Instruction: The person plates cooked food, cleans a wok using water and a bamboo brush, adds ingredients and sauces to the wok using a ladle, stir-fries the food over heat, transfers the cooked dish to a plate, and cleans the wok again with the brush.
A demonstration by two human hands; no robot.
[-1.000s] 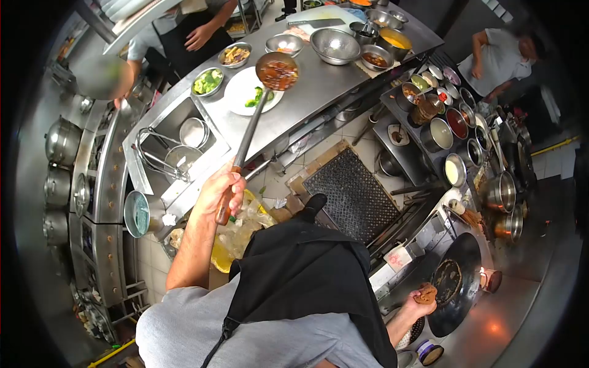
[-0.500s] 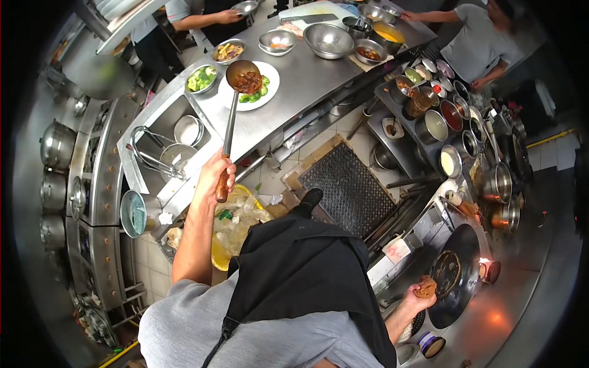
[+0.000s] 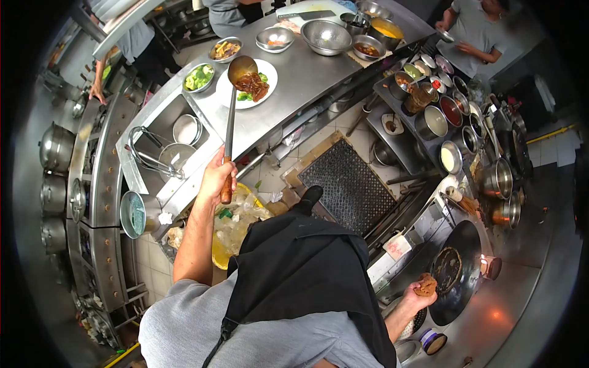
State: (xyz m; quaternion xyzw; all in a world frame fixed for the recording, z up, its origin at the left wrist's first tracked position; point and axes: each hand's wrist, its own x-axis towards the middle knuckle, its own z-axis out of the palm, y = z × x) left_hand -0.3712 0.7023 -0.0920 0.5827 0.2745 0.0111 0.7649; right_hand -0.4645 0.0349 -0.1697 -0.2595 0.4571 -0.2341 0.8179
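My left hand (image 3: 218,178) is closed round the wooden handle of a long ladle (image 3: 230,122). The ladle's bowl is tipped over a white plate (image 3: 270,69), and brown saucy food (image 3: 252,87) lies at its lip, over the green broccoli (image 3: 245,96) on the plate. My right hand (image 3: 418,296) grips a brown cloth (image 3: 426,284) at the near side of a black wok (image 3: 461,270) on the stove.
Bowls of broccoli (image 3: 199,78) and mixed food (image 3: 225,49) stand beside the plate, with a metal bowl (image 3: 326,37) farther right. A sink (image 3: 197,108) is at left. Sauce pots (image 3: 431,124) crowd the right. Co-workers (image 3: 478,37) stand beyond the counter.
The ladle has moved left and its bowl has tipped, bringing the brown food out over the plate. The co-workers have shifted. My right hand still holds the cloth.
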